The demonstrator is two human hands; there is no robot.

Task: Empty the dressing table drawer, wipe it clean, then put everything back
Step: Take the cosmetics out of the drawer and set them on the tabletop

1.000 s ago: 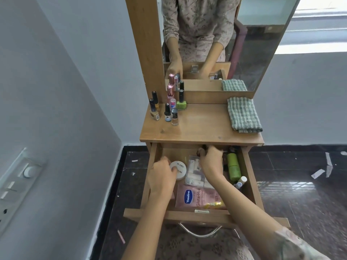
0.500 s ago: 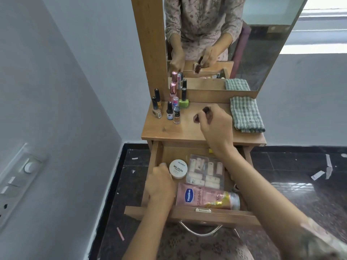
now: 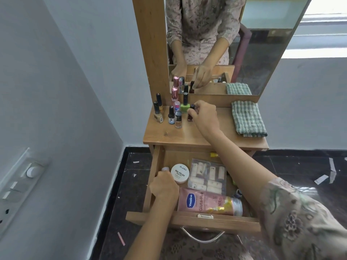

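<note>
Nearest us, the open wooden drawer point(image 3: 216, 219) holds our left hand point(image 3: 165, 186), fingers curled down in its left front corner. A pale rounded cap point(image 3: 165, 168) shows just past the fingertips, and we cannot tell whether the hand grips it.

In the drawer we count 1 pink Vaseline tube point(image 3: 204, 203), 1 clear plastic pouch of small rolls point(image 3: 208, 175), 1 white round nail-polish-remover tub point(image 3: 179, 173) and 1 small yellow item point(image 3: 214, 155) at the back. Our right forearm hides more.

On the wooden dressing table top point(image 3: 187, 134), our right hand point(image 3: 205, 117) pinches a dark red nail polish bottle point(image 3: 190, 117) by its black cap, base at the surface.

We should let go only once it sits flat, clear of the green nail polish bottle point(image 3: 185, 107) just beside it.

It makes 8 polish bottles up here. Right of them lies 1 folded green checked cloth point(image 3: 247, 119), which is best kept uncovered for wiping.
</note>
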